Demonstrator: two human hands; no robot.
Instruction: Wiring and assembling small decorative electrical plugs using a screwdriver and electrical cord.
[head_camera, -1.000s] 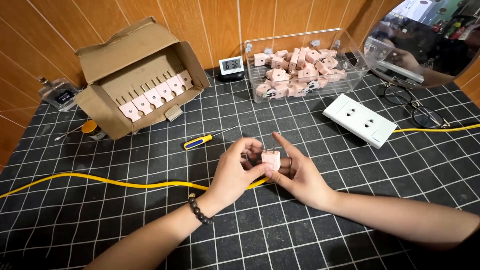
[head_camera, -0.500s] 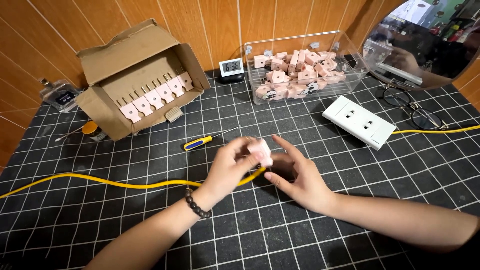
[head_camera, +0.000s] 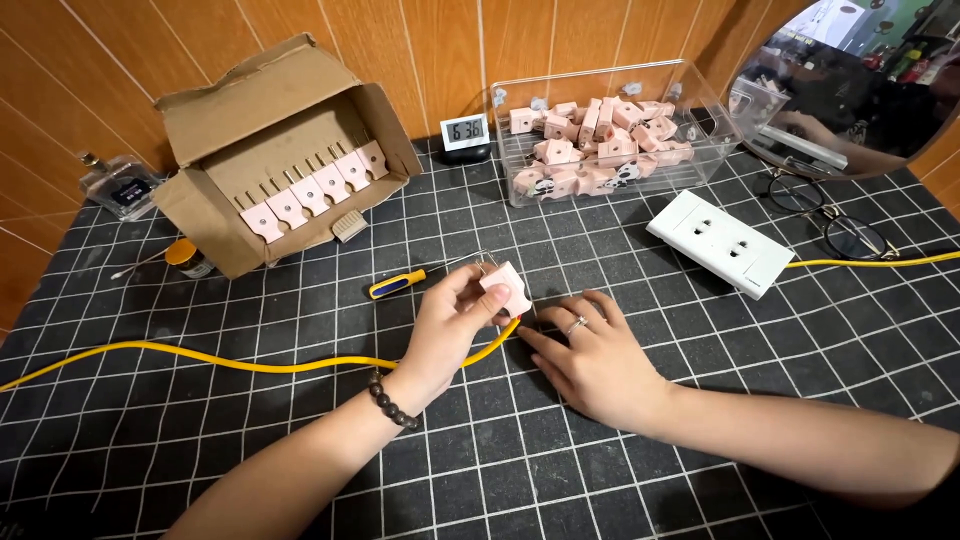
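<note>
My left hand (head_camera: 445, 330) pinches a small pink plug (head_camera: 507, 287) with metal prongs, lifted a little above the black grid mat (head_camera: 300, 420). A yellow cable (head_camera: 250, 362) runs from under that hand across the mat to the left. My right hand (head_camera: 595, 355) lies flat on the mat just right of the plug, fingers spread, holding nothing. A yellow and blue screwdriver (head_camera: 400, 283) lies just beyond my left hand.
A cardboard box (head_camera: 270, 140) holding a row of pink plugs stands at the back left. A clear bin (head_camera: 690, 100) of several pink plugs is at the back centre, a small digital clock (head_camera: 465, 133) beside it. White power strip (head_camera: 720, 241), glasses (head_camera: 830, 215), small jar (head_camera: 186, 257).
Both hands held the pink plug together. My left hand has since lifted it alone, and my right hand has let go and settled flat on the mat.
</note>
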